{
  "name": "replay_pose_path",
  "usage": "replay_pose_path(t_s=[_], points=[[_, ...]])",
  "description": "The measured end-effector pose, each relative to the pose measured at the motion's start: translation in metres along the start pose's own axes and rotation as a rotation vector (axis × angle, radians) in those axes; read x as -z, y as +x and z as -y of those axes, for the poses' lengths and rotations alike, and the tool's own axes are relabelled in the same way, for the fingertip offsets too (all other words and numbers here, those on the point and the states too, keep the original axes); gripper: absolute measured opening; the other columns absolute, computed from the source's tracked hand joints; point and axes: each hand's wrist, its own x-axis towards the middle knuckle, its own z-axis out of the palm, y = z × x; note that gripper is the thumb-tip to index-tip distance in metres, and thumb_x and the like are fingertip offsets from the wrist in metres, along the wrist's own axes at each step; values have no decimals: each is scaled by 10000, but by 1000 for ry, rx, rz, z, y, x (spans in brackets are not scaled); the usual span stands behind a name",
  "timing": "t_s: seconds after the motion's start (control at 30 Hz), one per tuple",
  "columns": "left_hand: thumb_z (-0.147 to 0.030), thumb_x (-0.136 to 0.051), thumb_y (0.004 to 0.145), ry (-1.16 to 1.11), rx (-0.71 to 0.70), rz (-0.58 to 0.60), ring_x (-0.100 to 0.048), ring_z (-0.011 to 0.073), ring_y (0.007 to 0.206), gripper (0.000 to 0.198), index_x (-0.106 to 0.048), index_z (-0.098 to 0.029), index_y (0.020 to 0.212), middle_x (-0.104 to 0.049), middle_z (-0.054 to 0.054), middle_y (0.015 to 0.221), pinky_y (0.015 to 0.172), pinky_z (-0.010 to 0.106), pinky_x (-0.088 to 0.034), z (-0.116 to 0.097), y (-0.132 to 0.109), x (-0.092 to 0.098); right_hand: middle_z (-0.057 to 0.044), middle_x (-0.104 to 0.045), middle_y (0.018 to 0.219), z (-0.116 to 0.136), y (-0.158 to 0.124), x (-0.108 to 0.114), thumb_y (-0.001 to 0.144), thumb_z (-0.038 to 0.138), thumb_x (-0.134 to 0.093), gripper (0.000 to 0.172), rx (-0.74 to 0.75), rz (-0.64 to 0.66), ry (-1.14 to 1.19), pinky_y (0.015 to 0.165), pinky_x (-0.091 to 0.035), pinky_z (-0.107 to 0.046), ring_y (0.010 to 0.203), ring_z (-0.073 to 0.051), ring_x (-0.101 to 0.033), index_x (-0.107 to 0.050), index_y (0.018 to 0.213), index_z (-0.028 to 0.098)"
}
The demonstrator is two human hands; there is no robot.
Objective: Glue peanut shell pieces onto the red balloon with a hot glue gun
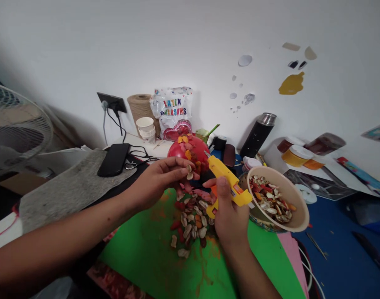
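Note:
My left hand pinches a peanut shell between thumb and fingers, just in front of a red balloon. Orange and reddish shells are stuck in a band over the balloon. In my right hand is a yellow glue gun, its nozzle angled up and left toward the balloon and the shell. Below both hands, a heap of peanut shells, some plain and some painted red or orange, lies on a green sheet with orange smears.
A cream bowl of shells stands tilted at the right. Behind are a black flask, a balloon bag, paper cups and a twine spool. A phone lies left, near a fan.

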Motion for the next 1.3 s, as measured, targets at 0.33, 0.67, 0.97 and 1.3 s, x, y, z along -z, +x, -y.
replay_pose_path(t_s=[0.33,0.67,0.97,1.3], points=[[-467,-1056,824,-2,-80,-66,-840,200,743,461,-783,-164,1039,-895,101,1028,620,250,-637,-5,10,13,-10,-647,651,-1,-8,2,1016,726,-762,556,24,97,-36,541,-457,-300,567,-169,-533,-900,852,213],[-448,-1068,816,13,-119,-58,-856,188,752,436,-804,-163,1013,-881,61,948,614,210,-643,-5,11,12,2,-594,610,8,-6,-1,1038,738,-727,638,76,157,-15,539,-481,-284,567,-168,-578,-736,675,213],[-484,-1084,788,36,-113,-86,-867,196,753,465,-828,-173,1020,-865,43,909,604,200,-645,-6,9,11,26,-524,586,-1,-9,-1,1026,816,-690,702,88,143,-55,469,-413,-253,512,-132,-483,-688,654,219],[-436,-1089,794,8,-129,-58,-872,193,758,442,-823,-167,1022,-866,32,873,638,205,-671,-7,8,10,58,-415,558,13,-14,-1,961,932,-657,765,-33,137,-133,452,-317,-267,498,-118,-373,-643,655,231]])
